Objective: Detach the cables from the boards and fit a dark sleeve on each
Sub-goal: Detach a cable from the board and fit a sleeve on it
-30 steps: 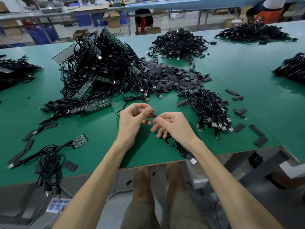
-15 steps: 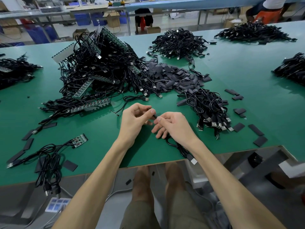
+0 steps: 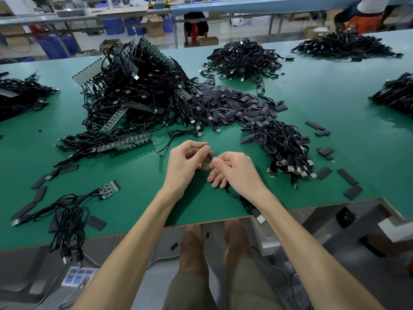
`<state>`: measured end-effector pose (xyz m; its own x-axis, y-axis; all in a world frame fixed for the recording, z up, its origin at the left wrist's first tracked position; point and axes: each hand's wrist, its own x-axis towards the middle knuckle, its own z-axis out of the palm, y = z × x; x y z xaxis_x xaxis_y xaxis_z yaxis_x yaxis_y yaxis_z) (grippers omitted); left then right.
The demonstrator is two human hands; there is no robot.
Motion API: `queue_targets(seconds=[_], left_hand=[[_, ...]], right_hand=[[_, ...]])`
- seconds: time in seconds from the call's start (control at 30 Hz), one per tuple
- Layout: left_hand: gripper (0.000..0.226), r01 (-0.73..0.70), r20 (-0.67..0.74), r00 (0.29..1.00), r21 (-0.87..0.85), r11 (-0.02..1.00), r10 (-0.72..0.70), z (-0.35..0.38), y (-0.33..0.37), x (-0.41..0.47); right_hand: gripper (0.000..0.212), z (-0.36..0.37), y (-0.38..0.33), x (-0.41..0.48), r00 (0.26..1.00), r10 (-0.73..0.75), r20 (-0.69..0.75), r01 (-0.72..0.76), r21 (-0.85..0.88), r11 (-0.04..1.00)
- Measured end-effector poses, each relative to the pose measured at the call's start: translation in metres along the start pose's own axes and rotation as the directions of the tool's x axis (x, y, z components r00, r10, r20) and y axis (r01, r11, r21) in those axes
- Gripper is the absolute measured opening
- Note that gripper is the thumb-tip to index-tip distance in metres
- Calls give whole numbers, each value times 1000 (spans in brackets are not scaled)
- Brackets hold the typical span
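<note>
Over the near middle of the green table point(image 3: 335, 108), my left hand point(image 3: 186, 163) and my right hand point(image 3: 234, 170) meet, both pinching the end of one black cable point(image 3: 245, 203). The cable runs under my right wrist, and its USB plug point(image 3: 259, 218) lies at the table's front edge. What sits between my fingertips is too small to make out. A big tangle of cables on green boards point(image 3: 138, 95) is heaped behind my hands. Dark sleeves point(image 3: 234, 106) are piled to its right.
A heap of loose cables point(image 3: 283, 148) lies right of my hands, with single sleeves point(image 3: 347, 176) around it. A small board with cables point(image 3: 109, 189) is at the front left. More cable piles point(image 3: 241, 58) sit at the back and both sides. Other people sit beyond the table.
My hands have stayed in place. The fingertips have drawn slightly closer together on the cable end.
</note>
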<state>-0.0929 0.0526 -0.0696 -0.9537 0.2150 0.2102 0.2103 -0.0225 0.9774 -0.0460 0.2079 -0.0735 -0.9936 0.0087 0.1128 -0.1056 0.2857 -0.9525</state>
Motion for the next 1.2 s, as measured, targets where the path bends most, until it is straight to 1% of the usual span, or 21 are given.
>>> queue_targets(seconds=[0.1,0.17,0.47,0.7,0.93,1.13,1.2], left_hand=[[16,42,-16,999,-107,993,-44,-2,3,0],[15,50,-16,998,-138,989,-53,-3,4,-1],[16,38,-6,999,-127,991,-39,-3,5,-1],[12,-4,-14,1000,-64,998,3,0,2,-1],[20,94,2,995,-188,978,-96,-5,6,-1],[26,114,-42,991,-210,971,-125,-3,9,-1],[24,115,-40,991,-204,972,-126,-3,8,0]], right_hand=[[23,0,0,0,1000,3,5,-3,13,1000],[23,0,0,0,1000,5,9,-5,16,1000],[23,0,-1,1,1000,2,21,-2,0,1000],[23,1,-2,0,1000,-3,7,3,-37,999],[22,3,-5,-2,1000,-14,11,15,-30,999],[22,2,-5,-2,1000,-23,12,23,-9,1000],[22,2,-4,-1,1000,-26,15,26,-10,1000]])
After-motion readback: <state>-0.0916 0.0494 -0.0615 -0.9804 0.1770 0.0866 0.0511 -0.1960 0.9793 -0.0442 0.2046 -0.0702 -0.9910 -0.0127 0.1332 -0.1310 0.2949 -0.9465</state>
